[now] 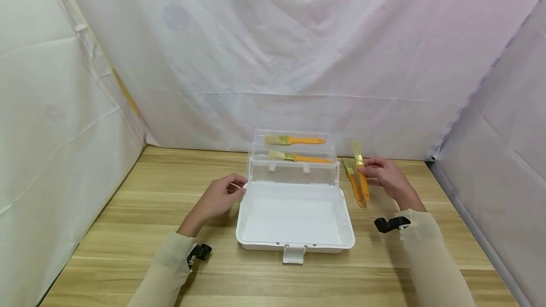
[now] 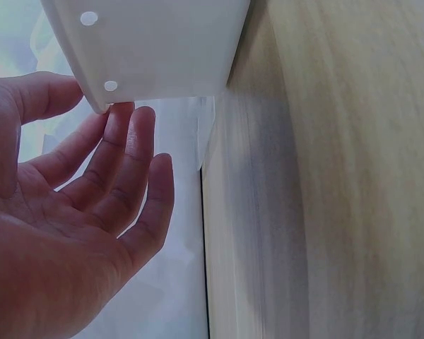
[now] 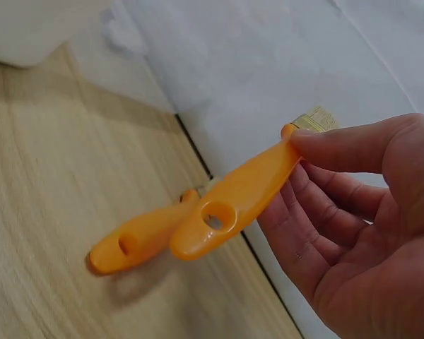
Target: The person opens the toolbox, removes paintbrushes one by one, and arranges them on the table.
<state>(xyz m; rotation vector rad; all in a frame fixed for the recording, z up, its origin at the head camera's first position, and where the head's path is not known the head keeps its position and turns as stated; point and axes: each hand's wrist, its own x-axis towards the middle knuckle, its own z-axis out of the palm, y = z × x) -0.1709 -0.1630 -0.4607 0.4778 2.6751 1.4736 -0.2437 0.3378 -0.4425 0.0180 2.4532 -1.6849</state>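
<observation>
A white storage box [image 1: 294,219] stands with its hinged clear trays [image 1: 294,174] raised at the back. My left hand [image 1: 222,197] grips the rim at its rear left corner, the thumb [image 2: 53,97] on one side of the edge and bent fingertips on the other. To the right of the box, my right hand [image 1: 390,176] pinches an orange-handled paintbrush [image 3: 244,191] near its metal ferrule, bristles pointing away. Beside and partly behind it, another such paintbrush [image 1: 354,187] lies on the table. Two more, an upper paintbrush [image 1: 304,140] and a lower paintbrush [image 1: 313,159], lie in the clear trays.
A white latch [image 1: 294,254] hangs open at the box's front. The wooden table [image 1: 141,203] meets a white cloth backdrop [image 1: 277,60] close behind the trays, with cloth walls on the left and right. Both wrists carry small black cameras.
</observation>
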